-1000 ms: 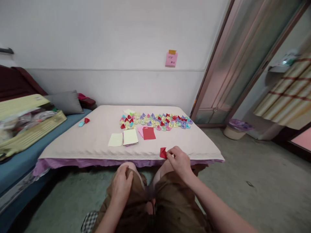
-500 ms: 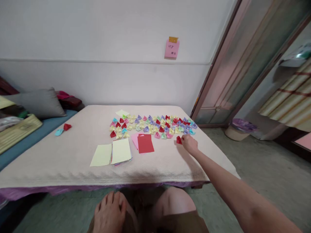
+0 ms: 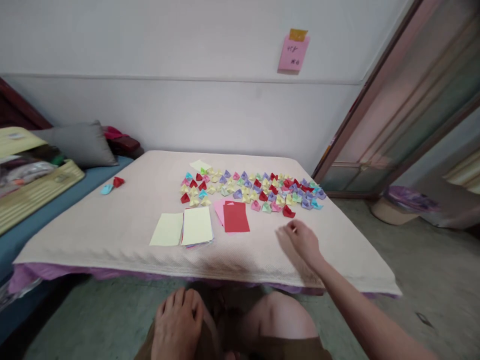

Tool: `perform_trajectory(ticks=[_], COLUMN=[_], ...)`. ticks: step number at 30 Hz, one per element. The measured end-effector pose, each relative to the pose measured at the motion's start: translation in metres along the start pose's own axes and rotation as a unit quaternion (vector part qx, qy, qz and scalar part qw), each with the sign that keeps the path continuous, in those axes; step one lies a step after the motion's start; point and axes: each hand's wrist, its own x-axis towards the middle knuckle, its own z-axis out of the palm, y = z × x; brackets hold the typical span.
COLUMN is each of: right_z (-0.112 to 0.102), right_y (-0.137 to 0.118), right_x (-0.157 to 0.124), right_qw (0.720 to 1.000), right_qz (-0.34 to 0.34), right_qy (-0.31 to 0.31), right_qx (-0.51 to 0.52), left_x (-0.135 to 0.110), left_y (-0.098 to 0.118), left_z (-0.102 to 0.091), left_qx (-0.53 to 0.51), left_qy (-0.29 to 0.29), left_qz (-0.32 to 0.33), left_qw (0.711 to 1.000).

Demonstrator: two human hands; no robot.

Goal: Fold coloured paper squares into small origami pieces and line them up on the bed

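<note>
My right hand (image 3: 304,244) hovers over the near right part of the covered table, its fingers curled and no object visible in them. Just beyond it sits a red folded paper boat (image 3: 288,212), apart from the fingers, at the near edge of several rows of small folded paper boats (image 3: 247,191) in yellow, purple, pink, red, green and blue. My left hand (image 3: 177,320) lies flat on my left knee with its fingers stretched out, touching no paper.
Red paper sheets (image 3: 236,218) lie over pink ones, beside a stack of pale yellow sheets (image 3: 197,226) and another pale sheet (image 3: 167,229). A blue piece (image 3: 107,189) and a red piece (image 3: 118,182) sit far left. A bin (image 3: 399,205) stands on the floor at right.
My right hand has let go of the red paper boat and drawn back toward me. The boat now rests by the rows. The view has turned slightly left and down.
</note>
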Motion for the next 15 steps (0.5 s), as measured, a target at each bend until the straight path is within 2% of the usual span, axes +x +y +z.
perform_trajectory(ticks=[3, 6, 8, 15], right_z=[0.022, 0.035, 0.037, 0.033], right_y=[-0.013, -0.016, -0.015, -0.015], right_x=[-0.076, -0.123, -0.133, -0.135], right_qw=[0.99, 0.973, 0.965, 0.958], right_qz=[-0.103, -0.153, -0.164, -0.161], right_qy=[-0.091, -0.159, -0.186, -0.226], right_qx=[0.041, 0.075, 0.09, 0.07], left_x=[-0.003, -0.006, -0.009, -0.028], left_y=[0.003, 0.006, 0.007, 0.004], left_z=[-0.008, -0.014, -0.016, -0.019], left_qx=[-0.008, 0.0, 0.002, -0.033], left_qy=[0.01, 0.021, 0.034, 0.086], left_qz=[0.003, 0.013, 0.021, 0.011], left_qw=[1.0, 1.0, 0.999, 0.996])
